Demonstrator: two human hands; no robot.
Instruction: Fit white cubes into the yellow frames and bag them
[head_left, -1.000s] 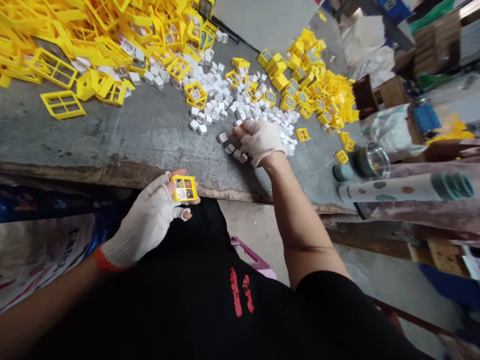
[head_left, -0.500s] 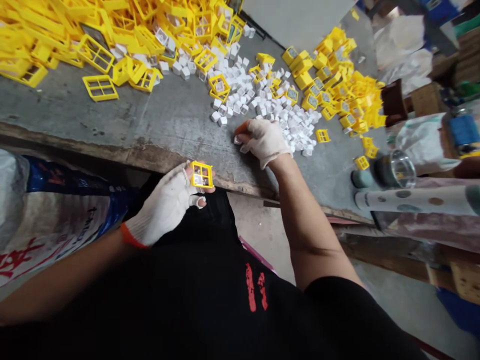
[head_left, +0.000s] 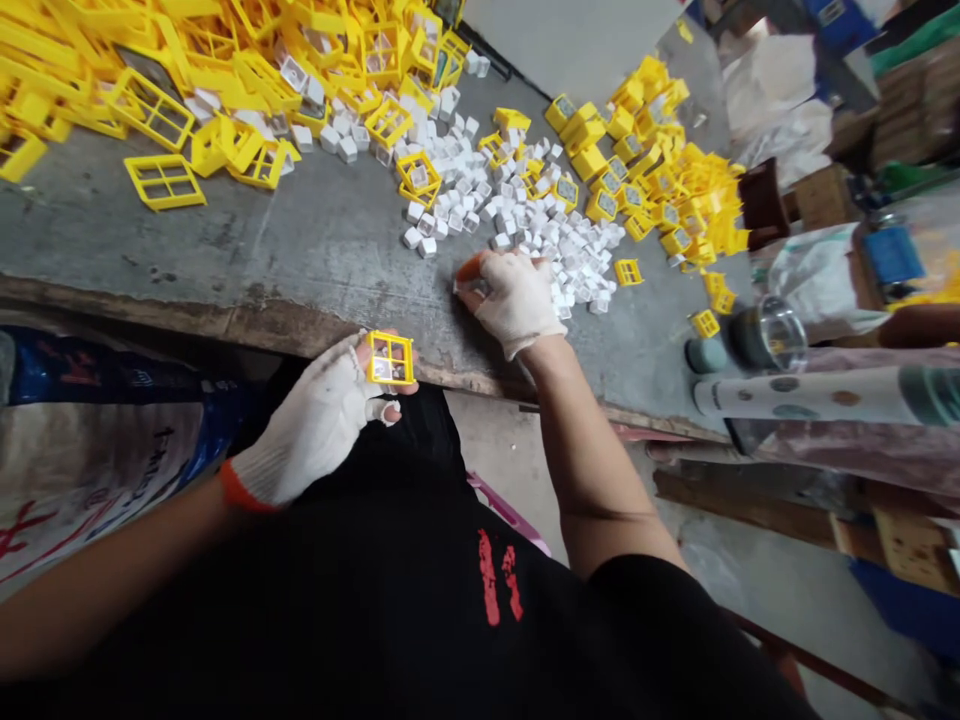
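In a white fingerless-tipped glove, my left hand [head_left: 322, 410] holds a small yellow four-pane frame [head_left: 390, 358] in front of the table edge. One lower opening of the frame looks white; the others show what lies behind. My right hand [head_left: 517, 300], gloved alike, rests low over the tabletop at the near side of a heap of small white cubes [head_left: 457, 190]. Its fingers are curled together, with a small white bit at the tips that I cannot make out. Part of the heap is hidden behind this hand.
A large pile of yellow frames [head_left: 217, 60] covers the table's [head_left: 300, 250] far left. Yellow cube-like pieces [head_left: 652, 150] are heaped at the right. A clear cup [head_left: 780, 330] and a white patterned tube [head_left: 810, 392] lie beyond. A printed sack [head_left: 112, 440] stands at lower left.
The whole view has shifted, so the table and hands appear slightly further left. My left hand still holds the yellow frame; my right hand stays beside the white cubes, fingers still curled.
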